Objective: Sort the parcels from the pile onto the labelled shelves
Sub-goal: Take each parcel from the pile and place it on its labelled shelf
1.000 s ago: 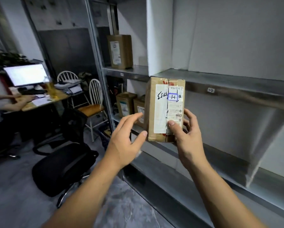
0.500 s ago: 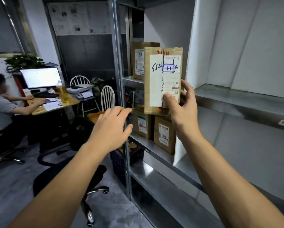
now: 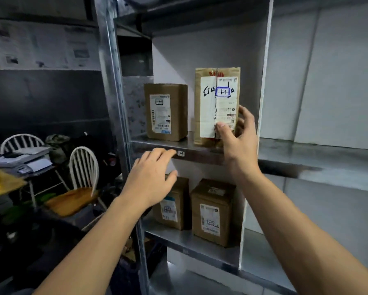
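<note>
1. A white spindle-backed chair point(image 3: 84, 167) is seen well left of the grey metal shelf point(image 3: 296, 150).
2. The left hand point(image 3: 151, 177) is held before the shelf's front edge, fingers relaxed, nothing grasped.
3. A squat brown cardboard box point(image 3: 166, 111) is stood on the shelf.
4. A small white "H" tag point(image 3: 180, 153) is fixed to the shelf's edge.
5. The tall brown cardboard parcel point(image 3: 217, 103), upright at the shelf surface, is gripped by the right hand point(image 3: 236, 143): thumb on its label, fingers behind.
</note>
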Demonstrator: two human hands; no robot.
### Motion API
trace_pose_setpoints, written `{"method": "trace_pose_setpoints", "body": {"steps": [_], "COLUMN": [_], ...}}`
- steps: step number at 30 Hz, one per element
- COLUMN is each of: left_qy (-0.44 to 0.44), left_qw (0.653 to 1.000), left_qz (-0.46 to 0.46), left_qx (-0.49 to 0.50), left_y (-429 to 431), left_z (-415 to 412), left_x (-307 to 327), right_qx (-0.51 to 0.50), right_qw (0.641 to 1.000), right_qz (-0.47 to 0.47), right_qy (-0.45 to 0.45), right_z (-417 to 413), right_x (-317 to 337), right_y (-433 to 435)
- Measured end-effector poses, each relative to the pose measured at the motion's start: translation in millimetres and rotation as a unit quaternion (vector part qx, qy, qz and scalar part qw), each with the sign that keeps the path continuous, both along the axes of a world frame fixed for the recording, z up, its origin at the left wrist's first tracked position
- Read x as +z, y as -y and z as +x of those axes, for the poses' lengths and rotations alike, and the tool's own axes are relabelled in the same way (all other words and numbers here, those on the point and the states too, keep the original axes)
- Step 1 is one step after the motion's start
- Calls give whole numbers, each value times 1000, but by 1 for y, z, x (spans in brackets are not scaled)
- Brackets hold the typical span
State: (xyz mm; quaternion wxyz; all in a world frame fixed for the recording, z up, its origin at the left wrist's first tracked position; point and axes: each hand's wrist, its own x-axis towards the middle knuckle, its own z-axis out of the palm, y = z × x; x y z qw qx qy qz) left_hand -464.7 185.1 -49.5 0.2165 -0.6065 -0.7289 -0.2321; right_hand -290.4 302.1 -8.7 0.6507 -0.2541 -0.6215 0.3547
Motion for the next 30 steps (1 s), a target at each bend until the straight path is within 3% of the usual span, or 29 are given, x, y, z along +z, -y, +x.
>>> {"method": "trace_pose_setpoints", "body": {"steps": [9,16,30], "left_qy": [29,54,63], "left_qw": [991,982,980], "left_qz": [29,40,23], "left_qx": [-124,-175,-186], "left_y": [-42,-57,-63], "left_z": [-44,-57,-64], "left_x": [8,5,-7], "right_qx": [-152,-158,-161], "right_qw": [978,963,955], "right_qz": [-13,-47,-96], "right_qy": [140,213,231], "right_z": [-30,-43,-47], "right_x": [-2,3,15], "right_y": [-27,-29,-39]}}
